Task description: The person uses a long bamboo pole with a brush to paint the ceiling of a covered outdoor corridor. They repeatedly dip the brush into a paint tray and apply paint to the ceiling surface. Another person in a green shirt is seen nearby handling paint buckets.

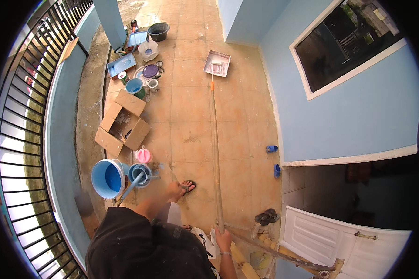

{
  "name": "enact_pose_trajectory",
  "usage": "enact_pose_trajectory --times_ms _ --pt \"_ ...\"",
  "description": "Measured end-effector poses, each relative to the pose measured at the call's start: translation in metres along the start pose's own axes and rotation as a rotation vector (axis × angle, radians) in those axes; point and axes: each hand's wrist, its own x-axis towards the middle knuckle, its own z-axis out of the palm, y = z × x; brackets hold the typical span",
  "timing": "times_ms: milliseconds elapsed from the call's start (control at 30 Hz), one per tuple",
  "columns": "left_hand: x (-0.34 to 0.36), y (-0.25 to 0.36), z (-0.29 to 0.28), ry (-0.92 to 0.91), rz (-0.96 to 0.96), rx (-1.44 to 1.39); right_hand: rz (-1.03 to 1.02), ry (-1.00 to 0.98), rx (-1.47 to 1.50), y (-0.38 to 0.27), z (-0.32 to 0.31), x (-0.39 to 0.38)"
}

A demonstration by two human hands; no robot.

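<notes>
My right hand (223, 240) is closed around the lower end of a long paint roller pole (215, 144). The pole stretches away from me across the tiles, with an orange collar near its far end. Its roller head (217, 62) rests in a square paint tray (224, 69) smeared with whitish paint. My left hand (174, 190) hangs in front of my body, above my sandaled foot (187, 187); its fingers are too unclear to read. Left of it stand a large bucket (97, 178) with blue paint and a smaller light-blue pail (148, 179) with a handle-like stick.
An open cardboard box (137, 133), a pink container (144, 155), paint cans, trays and a black tub (158, 31) line the left side by the railing wall (60, 116). On the right are blue slippers (272, 149), dark shoes (266, 217), a wooden frame (284, 255) and a doorway.
</notes>
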Motion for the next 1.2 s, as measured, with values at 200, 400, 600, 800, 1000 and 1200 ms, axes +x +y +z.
enact_pose_trajectory --times_ms 200,400,600,800,1000,1200 --pt "-0.039 -0.061 -0.009 -0.101 0.139 0.117 0.166 -0.001 -0.18 0.057 0.006 -0.046" --pt "-0.15 -0.115 -0.026 -0.159 0.097 -0.138 0.074 -0.014 0.0 0.126 0.081 -0.036" --pt "-0.298 -0.179 -0.044 -0.159 0.403 0.261 -0.123 -0.024 0.087 0.129 0.138 -0.067" --pt "-0.357 -0.183 -0.084 -0.32 0.441 0.276 -0.303 -0.304 0.427 0.024 0.115 -0.088" --pt "-0.417 -0.121 -0.153 -0.409 0.591 -0.111 -0.434 -0.715 0.89 -0.083 0.084 -0.147" --pt "-0.468 -0.125 -0.239 -0.451 0.695 -0.589 -0.766 -1.041 1.188 -0.247 0.07 -0.265"
